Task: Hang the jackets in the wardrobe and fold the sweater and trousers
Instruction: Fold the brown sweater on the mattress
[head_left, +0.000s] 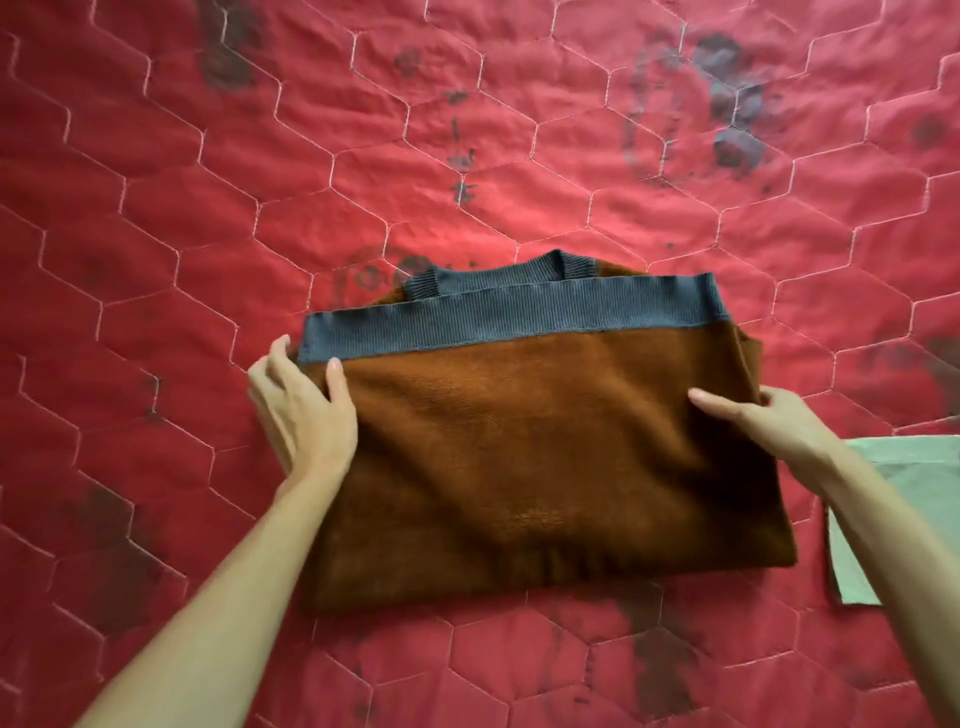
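A rust-brown sweater (545, 452) with grey ribbed hem and collar lies folded into a rectangle on the red quilt, its grey hem band doubled over toward the collar. My left hand (301, 410) grips the sweater's left edge, thumb on top and fingers tucked under the fabric. On the opposite side, my right hand (769, 423) holds the right edge the same way, thumb lying across the brown knit. A pale green folded garment (852, 561) lies at the right, partly hidden behind my right forearm.
A red quilted bedspread (467, 156) with hexagon stitching and faded dark prints fills the whole view around the sweater.
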